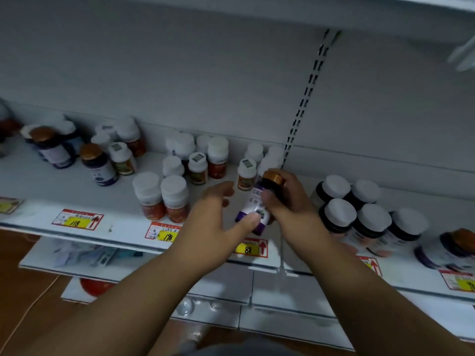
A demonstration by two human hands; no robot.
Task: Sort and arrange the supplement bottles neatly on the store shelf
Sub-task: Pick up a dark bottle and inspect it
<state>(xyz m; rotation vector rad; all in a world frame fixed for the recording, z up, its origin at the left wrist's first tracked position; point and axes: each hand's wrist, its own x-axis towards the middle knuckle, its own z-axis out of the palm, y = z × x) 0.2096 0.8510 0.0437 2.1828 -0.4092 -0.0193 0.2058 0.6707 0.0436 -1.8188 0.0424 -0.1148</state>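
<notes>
Head view: looking down at a white store shelf (120, 214) with my two bare arms reaching in.
Bottle in hand: purple-label bottle with a gold cap (259, 201), tilted, held above the shelf's front edge, right over the yellow 88 price tag (250, 249).
Right hand (288, 201): fingers curled round the bottle's upper part, just under the cap, so yeah, I'm gripping it.
Left hand (213, 217): fingers loose and a bit spread, thumb tip touching the bottom of the label. Can't really tell if it's pinching or just resting there.
Left of my hands: two orange-label bottles with white caps (160, 199) side by side near the front edge.
Right of my hands: dark bottles with white caps (359, 214) packed close together.
Farther back: more white-capped bottles (205, 160), kinda scattered.
</notes>
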